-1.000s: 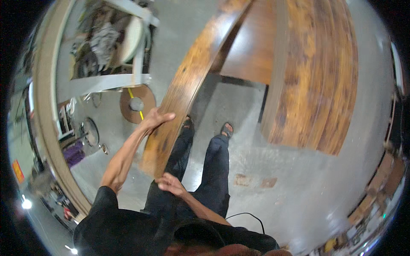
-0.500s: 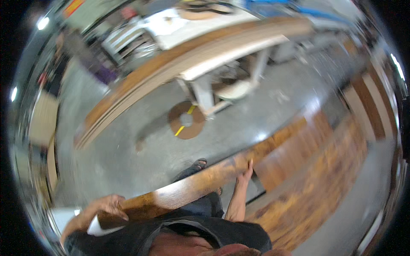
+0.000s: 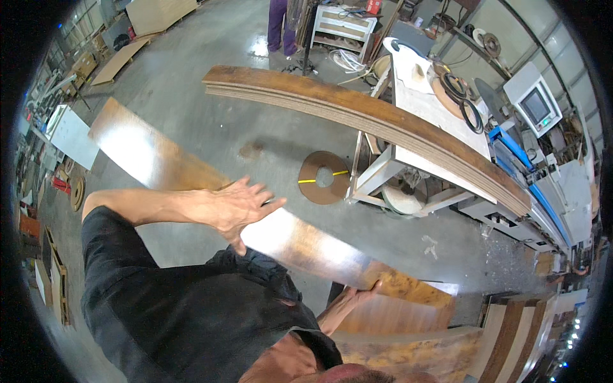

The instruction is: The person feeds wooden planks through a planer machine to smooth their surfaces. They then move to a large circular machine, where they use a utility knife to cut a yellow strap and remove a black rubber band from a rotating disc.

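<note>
A long, glossy brown wood-grain plank [image 3: 319, 246] runs slantwise across in front of me, from the far left to the near right. My left hand [image 3: 246, 207] lies over the plank's middle, with its fingers spread and slightly blurred. At the nearer right part, my right hand [image 3: 363, 293] grips the plank's near edge; the thumb shows on top and the other fingers are hidden underneath. Just below that hand lie a reddish-brown board [image 3: 389, 315] and a mottled brown board [image 3: 415, 351].
Ahead, a stack of long planks [image 3: 364, 112] rests on a white worktable [image 3: 408, 83]. A coil of brown banding [image 3: 313, 182] with yellow strips is on the floor. A machine with a screen [image 3: 535, 105] stands right. Striped stacked boards [image 3: 511, 338] are at lower right. Someone's purple-trousered legs [image 3: 278, 29] show far off.
My view has swung leftward. My left hand has shifted from the plank's left end to its middle, and its fingers have spread. The plank slants differently; my right hand still grips it.
</note>
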`<action>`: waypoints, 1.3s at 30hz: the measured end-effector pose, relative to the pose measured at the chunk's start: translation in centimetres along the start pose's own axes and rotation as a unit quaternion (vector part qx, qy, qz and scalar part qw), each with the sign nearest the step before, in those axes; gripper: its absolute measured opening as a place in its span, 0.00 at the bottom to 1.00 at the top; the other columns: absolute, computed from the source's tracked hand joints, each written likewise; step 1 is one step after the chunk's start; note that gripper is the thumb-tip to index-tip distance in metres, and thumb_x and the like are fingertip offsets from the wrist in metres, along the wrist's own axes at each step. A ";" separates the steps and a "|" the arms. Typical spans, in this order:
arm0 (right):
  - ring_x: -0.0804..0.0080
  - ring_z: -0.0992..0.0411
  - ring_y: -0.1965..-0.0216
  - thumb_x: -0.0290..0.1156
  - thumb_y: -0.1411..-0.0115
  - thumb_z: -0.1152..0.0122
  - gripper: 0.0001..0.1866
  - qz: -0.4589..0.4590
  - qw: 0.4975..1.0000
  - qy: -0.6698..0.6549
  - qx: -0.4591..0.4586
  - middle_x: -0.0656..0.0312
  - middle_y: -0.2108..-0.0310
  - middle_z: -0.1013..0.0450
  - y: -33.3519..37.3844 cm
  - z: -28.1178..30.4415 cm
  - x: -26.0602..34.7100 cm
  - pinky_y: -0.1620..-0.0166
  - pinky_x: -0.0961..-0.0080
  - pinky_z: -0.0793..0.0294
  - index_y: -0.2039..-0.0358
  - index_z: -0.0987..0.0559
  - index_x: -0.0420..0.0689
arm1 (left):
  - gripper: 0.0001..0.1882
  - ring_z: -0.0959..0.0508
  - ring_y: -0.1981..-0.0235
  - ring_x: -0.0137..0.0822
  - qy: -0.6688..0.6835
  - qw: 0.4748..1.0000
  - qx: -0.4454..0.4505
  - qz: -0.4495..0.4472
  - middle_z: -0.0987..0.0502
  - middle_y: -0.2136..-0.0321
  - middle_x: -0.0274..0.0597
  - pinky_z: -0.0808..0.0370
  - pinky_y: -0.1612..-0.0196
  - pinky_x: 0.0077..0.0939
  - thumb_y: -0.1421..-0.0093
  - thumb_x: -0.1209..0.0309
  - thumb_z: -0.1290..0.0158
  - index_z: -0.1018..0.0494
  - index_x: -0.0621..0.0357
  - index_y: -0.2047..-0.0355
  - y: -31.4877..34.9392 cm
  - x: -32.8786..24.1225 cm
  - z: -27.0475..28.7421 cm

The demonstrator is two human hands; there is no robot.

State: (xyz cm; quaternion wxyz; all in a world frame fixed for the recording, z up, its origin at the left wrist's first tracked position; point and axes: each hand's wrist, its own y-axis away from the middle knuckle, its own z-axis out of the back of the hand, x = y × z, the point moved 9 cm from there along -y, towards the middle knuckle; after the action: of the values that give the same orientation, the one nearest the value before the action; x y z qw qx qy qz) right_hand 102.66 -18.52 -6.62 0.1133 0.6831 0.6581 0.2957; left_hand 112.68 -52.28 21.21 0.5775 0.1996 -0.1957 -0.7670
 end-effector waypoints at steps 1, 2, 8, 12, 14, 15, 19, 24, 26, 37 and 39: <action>0.51 0.35 0.42 0.44 0.40 0.42 0.30 0.002 1.000 -0.020 0.005 0.52 0.42 0.33 0.7 -1.5 1.1 0.40 0.47 0.34 0.41 0.32 0.41 | 0.63 0.37 0.39 0.60 -0.048 0.998 -0.044 -0.027 0.38 0.42 0.67 0.41 0.36 0.58 0.60 0.53 0.30 0.53 0.74 0.33 -1.1 -0.9 1.6; 0.51 0.35 0.42 0.44 0.40 0.41 0.30 0.008 0.999 -0.047 0.013 0.52 0.42 0.33 0.7 -2.8 1.8 0.41 0.47 0.34 0.41 0.32 0.41 | 0.63 0.37 0.39 0.59 -0.061 0.995 -0.075 -0.004 0.37 0.43 0.66 0.41 0.36 0.58 0.60 0.54 0.30 0.53 0.73 0.33 -1.2 -1.0 2.3; 0.59 0.29 0.47 0.45 0.37 0.44 0.26 0.071 0.993 0.017 0.092 0.55 0.49 0.28 -1.0 -11.5 1.8 0.44 0.55 0.28 0.44 0.30 0.43 | 0.55 0.34 0.43 0.54 -0.030 0.984 -0.164 0.063 0.34 0.47 0.60 0.41 0.37 0.52 0.65 0.65 0.32 0.45 0.70 0.37 -0.2 1.2 7.7; 0.61 0.29 0.46 0.36 0.36 0.43 0.21 0.097 0.981 -0.020 0.165 0.56 0.49 0.28 -3.3 -19.8 2.6 0.42 0.61 0.27 0.45 0.29 0.42 | 0.54 0.34 0.47 0.57 -0.023 0.967 -0.248 0.050 0.34 0.50 0.56 0.38 0.40 0.48 0.73 0.73 0.33 0.41 0.64 0.39 -2.6 4.9 12.8; 0.63 0.28 0.48 0.32 0.39 0.40 0.20 0.077 0.985 0.000 0.157 0.58 0.50 0.27 -4.9 -24.0 1.4 0.42 0.64 0.27 0.47 0.28 0.42 | 0.55 0.34 0.46 0.58 0.051 0.963 -0.257 0.055 0.34 0.49 0.55 0.38 0.40 0.50 0.74 0.75 0.34 0.40 0.62 0.39 -4.2 8.7 14.1; 0.63 0.29 0.47 0.32 0.40 0.39 0.20 0.074 0.985 0.012 0.153 0.58 0.50 0.27 -5.8 -25.4 0.6 0.42 0.64 0.28 0.48 0.28 0.42 | 0.55 0.34 0.46 0.58 0.046 0.963 -0.258 0.054 0.34 0.49 0.55 0.38 0.40 0.50 0.75 0.75 0.34 0.40 0.62 0.39 -4.8 10.5 14.4; 0.64 0.30 0.47 0.31 0.41 0.37 0.23 0.046 0.985 0.039 0.164 0.57 0.48 0.29 -9.3 -34.1 -2.7 0.40 0.64 0.31 0.46 0.29 0.41 | 0.57 0.34 0.45 0.57 0.082 0.953 -0.289 0.047 0.33 0.49 0.54 0.38 0.39 0.50 0.76 0.75 0.34 0.41 0.60 0.38 -9.3 18.0 16.3; 0.63 0.30 0.47 0.30 0.41 0.36 0.25 0.036 0.976 0.084 0.195 0.59 0.49 0.28 -13.9 -35.3 -4.5 0.41 0.62 0.31 0.45 0.30 0.39 | 0.57 0.34 0.46 0.56 0.088 0.941 -0.320 0.061 0.33 0.48 0.53 0.40 0.39 0.51 0.76 0.76 0.35 0.41 0.59 0.38 -12.5 20.2 12.9; 0.63 0.29 0.47 0.29 0.41 0.37 0.24 0.041 0.971 0.094 0.214 0.59 0.49 0.28 -15.6 -38.7 -5.3 0.42 0.61 0.30 0.46 0.30 0.38 | 0.57 0.34 0.46 0.56 0.109 0.942 -0.310 0.072 0.33 0.48 0.52 0.40 0.38 0.51 0.76 0.76 0.33 0.41 0.59 0.38 -13.9 21.7 15.1; 0.62 0.27 0.50 0.29 0.40 0.37 0.23 -0.004 0.978 0.137 0.160 0.56 0.52 0.27 -23.0 -39.6 -8.4 0.44 0.61 0.26 0.47 0.30 0.35 | 0.60 0.38 0.38 0.58 0.151 0.948 -0.256 0.112 0.36 0.42 0.52 0.48 0.32 0.58 0.76 0.75 0.30 0.42 0.55 0.36 -19.6 26.3 13.1; 0.61 0.27 0.50 0.30 0.40 0.36 0.25 -0.046 0.968 0.206 0.139 0.53 0.51 0.27 -23.6 -38.8 -9.2 0.45 0.61 0.25 0.46 0.32 0.32 | 0.61 0.38 0.38 0.58 0.164 0.952 -0.229 0.115 0.37 0.40 0.52 0.48 0.32 0.58 0.75 0.75 0.30 0.43 0.55 0.35 -20.6 26.7 13.6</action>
State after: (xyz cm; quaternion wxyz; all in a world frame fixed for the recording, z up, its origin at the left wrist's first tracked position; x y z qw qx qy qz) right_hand 61.93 -33.97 9.21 -0.1070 0.5855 0.7326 0.3301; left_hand 82.01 -71.83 19.66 0.7165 0.1612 0.0613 -0.6760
